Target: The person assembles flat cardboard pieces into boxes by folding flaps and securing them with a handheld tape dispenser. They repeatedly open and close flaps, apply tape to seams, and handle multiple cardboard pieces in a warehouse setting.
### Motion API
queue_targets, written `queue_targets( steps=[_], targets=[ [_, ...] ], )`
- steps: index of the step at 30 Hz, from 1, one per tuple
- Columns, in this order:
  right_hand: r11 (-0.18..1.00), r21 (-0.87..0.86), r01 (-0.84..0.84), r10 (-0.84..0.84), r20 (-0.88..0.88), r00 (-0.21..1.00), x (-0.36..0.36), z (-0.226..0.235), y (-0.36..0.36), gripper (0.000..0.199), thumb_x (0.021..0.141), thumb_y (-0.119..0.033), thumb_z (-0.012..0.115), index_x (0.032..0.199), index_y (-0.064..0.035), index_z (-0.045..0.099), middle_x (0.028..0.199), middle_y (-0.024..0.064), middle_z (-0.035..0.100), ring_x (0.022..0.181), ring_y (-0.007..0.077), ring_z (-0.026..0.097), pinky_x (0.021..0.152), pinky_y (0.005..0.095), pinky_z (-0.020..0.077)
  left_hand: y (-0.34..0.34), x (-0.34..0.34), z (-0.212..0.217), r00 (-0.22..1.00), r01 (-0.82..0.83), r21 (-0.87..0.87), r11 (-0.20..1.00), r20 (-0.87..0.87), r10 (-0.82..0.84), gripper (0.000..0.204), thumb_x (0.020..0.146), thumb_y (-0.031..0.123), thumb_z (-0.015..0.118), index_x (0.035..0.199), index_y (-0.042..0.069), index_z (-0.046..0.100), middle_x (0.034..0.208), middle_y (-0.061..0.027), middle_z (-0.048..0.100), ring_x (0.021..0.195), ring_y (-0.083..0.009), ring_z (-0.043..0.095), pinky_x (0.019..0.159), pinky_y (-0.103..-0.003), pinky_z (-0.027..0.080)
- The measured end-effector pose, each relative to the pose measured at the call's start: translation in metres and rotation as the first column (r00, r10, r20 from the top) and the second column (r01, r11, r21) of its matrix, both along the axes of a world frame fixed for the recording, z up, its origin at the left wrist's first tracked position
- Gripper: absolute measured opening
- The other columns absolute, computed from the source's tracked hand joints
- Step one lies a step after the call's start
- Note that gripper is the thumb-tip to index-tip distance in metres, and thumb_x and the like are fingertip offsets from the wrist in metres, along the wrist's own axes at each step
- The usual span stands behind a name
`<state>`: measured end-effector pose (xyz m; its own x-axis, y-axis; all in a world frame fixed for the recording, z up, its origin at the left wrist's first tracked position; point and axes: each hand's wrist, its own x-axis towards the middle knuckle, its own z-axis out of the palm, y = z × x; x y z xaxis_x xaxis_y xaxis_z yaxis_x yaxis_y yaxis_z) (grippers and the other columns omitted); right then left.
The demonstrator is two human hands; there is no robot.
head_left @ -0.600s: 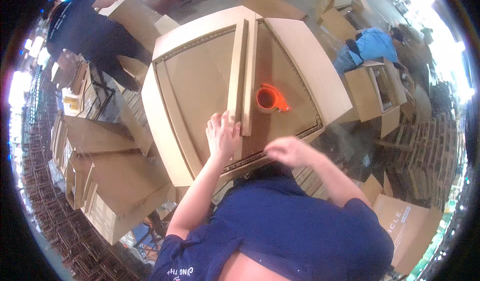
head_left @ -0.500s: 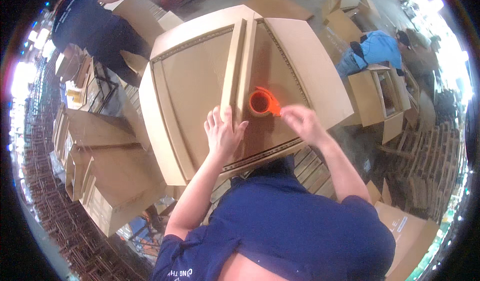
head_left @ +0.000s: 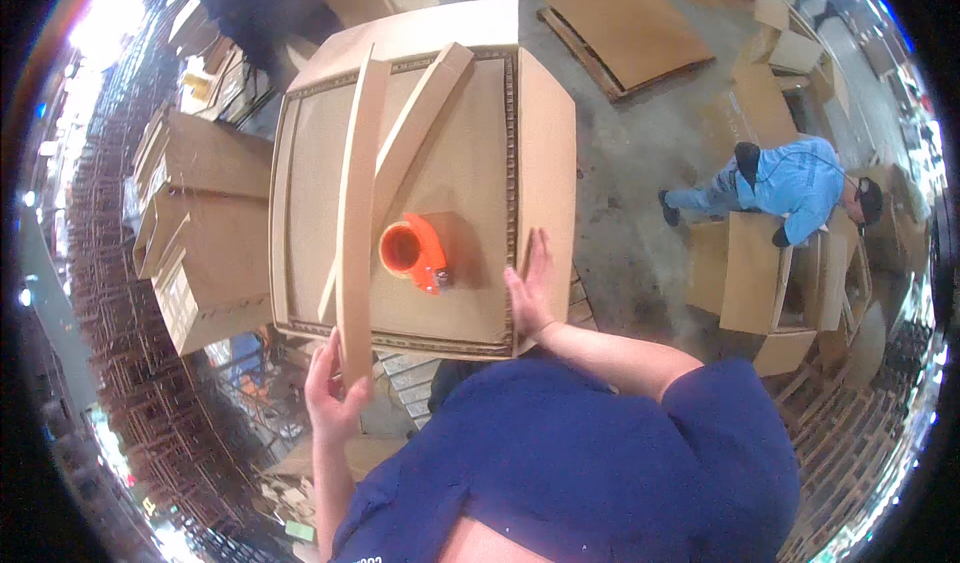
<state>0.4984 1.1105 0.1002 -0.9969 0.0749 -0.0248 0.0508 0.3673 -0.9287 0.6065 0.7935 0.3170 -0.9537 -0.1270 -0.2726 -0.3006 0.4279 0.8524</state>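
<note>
Strip [head_left: 356, 213] sits in curled left hand [head_left: 334, 393]; right hand [head_left: 532, 298] splays on carton [head_left: 550, 153].

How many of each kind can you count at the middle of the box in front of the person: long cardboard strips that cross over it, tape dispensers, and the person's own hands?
Long cardboard strips: 2 (front strip, slanted strip)
Orange tape dispenser: 1
Bare hands: 2 (left hand, right hand)
Total: 5

A long tan cardboard strip [head_left: 356, 203] crosses a second strip [head_left: 420, 113] over the open carton [head_left: 548, 143], seemingly lifted.
</note>
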Motion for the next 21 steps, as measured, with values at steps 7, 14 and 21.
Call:
queue_targets(
  steps=[7, 14, 21],
  targets=[
    [0.971, 0.072, -0.227, 0.217, 0.118, 0.969, 0.028, -0.002, 0.026, 0.108, 0.115, -0.047, 0.062, 0.182, 0.0036, -0.006, 0.189, 0.0354, -0.004, 0.178, 0.0494, -0.003, 0.144, 0.0556, 0.0051, 0.123, -0.003, -0.048, 0.962, -0.17, 0.72, 0.673, 0.269, -0.044, 0.114, 0.088, 0.014, 0.08, 0.184, 0.009, 0.018, 0.123, -0.0167, 0.072, 0.099, -0.0285, 0.078, 0.09, -0.042, 0.067],
    [0.783, 0.309, -0.54, 0.577, -0.033, 0.816, -0.035, 0.042, 0.114, 0.056, 0.105, -0.03, 0.073, 0.15, 0.0001, 0.06, 0.162, 0.026, 0.054, 0.156, 0.0474, 0.048, 0.132, 0.06, 0.0359, 0.161, 0.015, -0.089, 0.969, -0.179, 0.237, 0.955, -0.123, 0.212, 0.096, 0.097, 0.005, 0.076, 0.179, 0.009, 0.027, 0.138, -0.0159, 0.068, 0.097, -0.0193, 0.075, 0.085, -0.036, 0.064],
    [0.773, 0.198, -0.603, 0.631, -0.348, 0.694, -0.321, 0.047, 0.043, 0.034, 0.1, -0.017, 0.068, 0.129, -0.0019, 0.077, 0.145, 0.0187, 0.073, 0.142, 0.0388, 0.064, 0.126, 0.055, 0.0457, 0.188, 0.043, -0.063, 0.961, -0.276, 0.199, 0.94, 0.056, 0.271, 0.103, 0.095, 0.005, 0.083, 0.181, 0.01, 0.027, 0.122, -0.0101, 0.072, 0.099, -0.0173, 0.073, 0.087, -0.035, 0.062]
  ],
)
